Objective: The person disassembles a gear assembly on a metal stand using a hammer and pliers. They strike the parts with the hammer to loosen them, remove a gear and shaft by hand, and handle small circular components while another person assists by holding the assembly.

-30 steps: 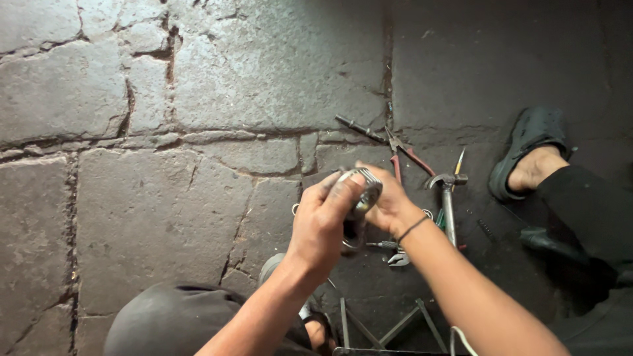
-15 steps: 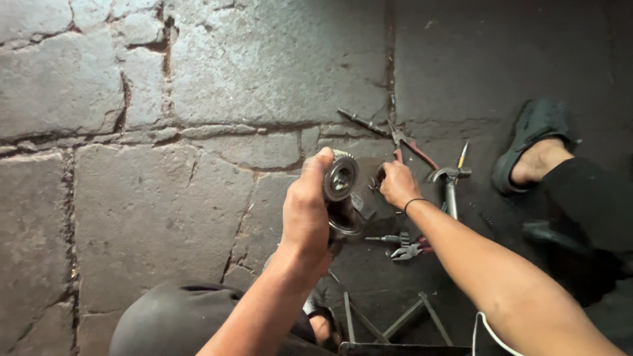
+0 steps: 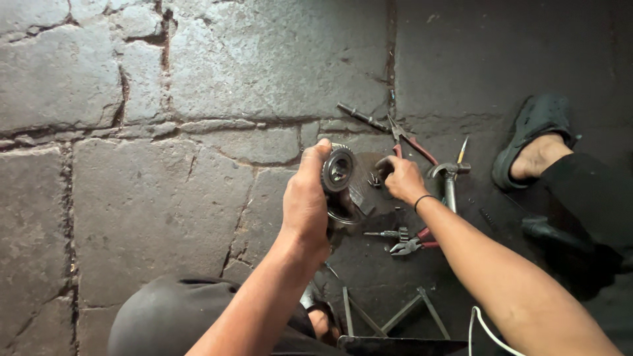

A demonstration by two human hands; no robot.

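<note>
Left hand grips a round metal gear assembly, fingers wrapped tight. Right hand pinches 1 small dark part beside a hammer.

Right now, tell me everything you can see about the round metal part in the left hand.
The gear assembly is dark grey, greasy-looking metal: a round toothed wheel with a recessed hub and a bore at its centre, on a thicker body that runs down behind it. It is held up off the stone floor, its face tilted toward the camera. The left hand grips it from the side, thumb on the toothed rim. The right hand is close beside it, apart.
</note>
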